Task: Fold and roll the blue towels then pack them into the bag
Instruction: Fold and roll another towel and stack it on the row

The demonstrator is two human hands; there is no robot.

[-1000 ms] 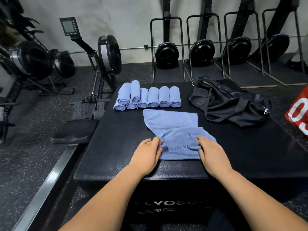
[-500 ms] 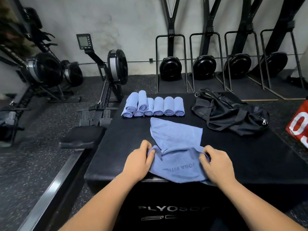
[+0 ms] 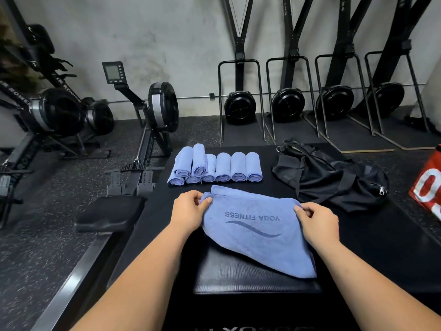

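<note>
Two corners are pinched: our left hand [image 3: 191, 211] grips the blue towel [image 3: 257, 242] at its 10 o'clock corner between thumb and curled fingers, and our right hand [image 3: 317, 223] grips the 2 o'clock corner. The towel lies mid-box [image 3: 381, 247], its near edge skewed. We should pull it taut and square before folding. The rolled towels [image 3: 222, 168] wait at 12, the bag [image 3: 334, 180] at 2.

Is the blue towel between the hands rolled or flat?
Flat, not rolled. The left hand and the right hand pinch the blue towel at two corners, and its printed face lies open on the box.
</note>
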